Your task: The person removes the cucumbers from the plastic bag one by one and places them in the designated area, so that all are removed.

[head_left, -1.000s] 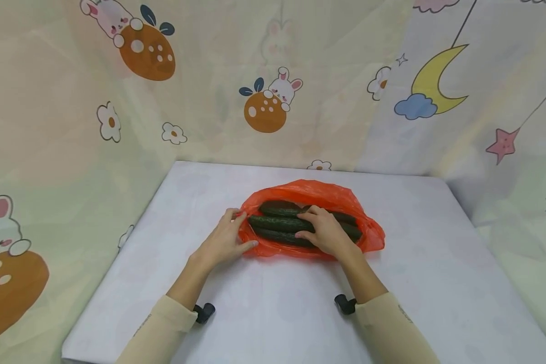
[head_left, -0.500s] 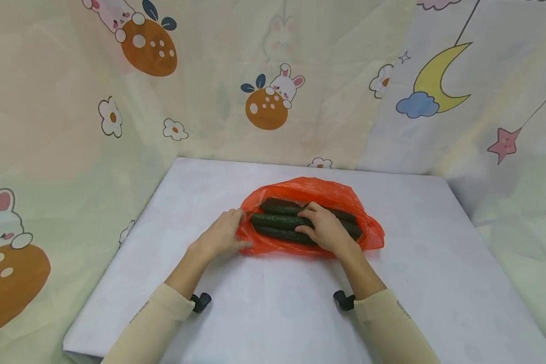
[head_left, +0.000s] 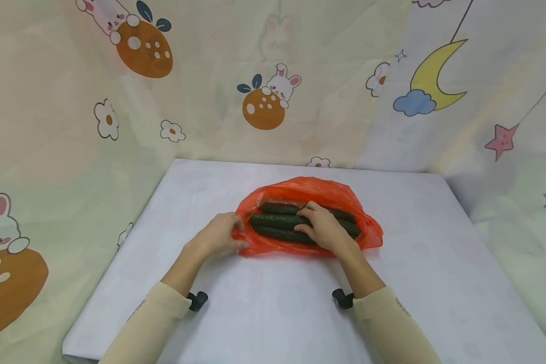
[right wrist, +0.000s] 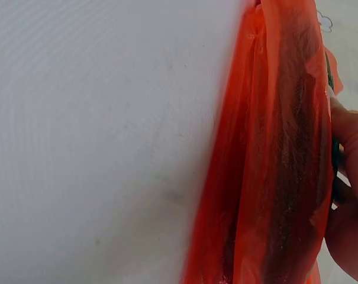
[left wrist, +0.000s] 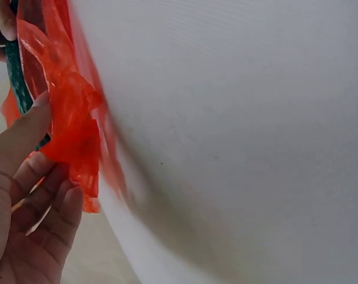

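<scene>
Several dark green cucumbers lie side by side in an opened red plastic bag on the table. My right hand reaches over them from the front, thumb and fingers curled round a middle cucumber. The left hand is at the bag's left end, its thumb and fingers pinching the red film. In the left wrist view the bag's crumpled edge runs between that thumb and the fingers. The right wrist view shows the bag's front side, a cucumber dark through it, and part of the right hand.
A white-covered table spreads around the bag on all sides. Behind and beside it hangs a printed fabric backdrop with bunnies, flowers and a moon. A small black device sits at the right wrist, another at the left.
The left hand's outstretched fingers have bent in at the bag's left edge, and the hand has shifted slightly left. The right hand keeps its place on the cucumber.
</scene>
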Available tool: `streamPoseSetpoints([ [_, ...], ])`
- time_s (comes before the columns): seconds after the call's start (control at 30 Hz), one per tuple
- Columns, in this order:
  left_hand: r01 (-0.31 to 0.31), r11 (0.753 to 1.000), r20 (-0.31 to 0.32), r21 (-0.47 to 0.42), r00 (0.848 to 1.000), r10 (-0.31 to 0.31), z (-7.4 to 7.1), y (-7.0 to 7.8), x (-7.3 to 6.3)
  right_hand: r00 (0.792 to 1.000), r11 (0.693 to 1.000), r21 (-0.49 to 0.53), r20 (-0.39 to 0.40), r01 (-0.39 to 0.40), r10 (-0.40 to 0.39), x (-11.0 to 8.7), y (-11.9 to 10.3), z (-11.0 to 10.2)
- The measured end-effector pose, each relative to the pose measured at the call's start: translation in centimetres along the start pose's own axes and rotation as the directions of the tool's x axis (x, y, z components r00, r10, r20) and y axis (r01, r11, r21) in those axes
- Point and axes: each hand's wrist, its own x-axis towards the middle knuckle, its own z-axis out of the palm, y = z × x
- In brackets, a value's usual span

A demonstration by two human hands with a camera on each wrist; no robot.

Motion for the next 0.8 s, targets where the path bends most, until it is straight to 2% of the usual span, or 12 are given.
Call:
streamPoseSetpoints([
  [0.37, 0.007, 1.000, 0.019, -0.011, 1.000, -0.007, 0.3, -0.8, -0.2, 1.000, 0.999, 0.042, 0.020, 0.008, -0.009, 0.0, -0.2, -0.1],
  [0.8, 0.024, 0.999, 0.046, -0.041, 0.999, -0.022, 1.1, -1.1, 0.1, 1.000, 0.998, 0.069, -0.001, -0.009, 0.009, -0.4, 0.1, -0.5],
])
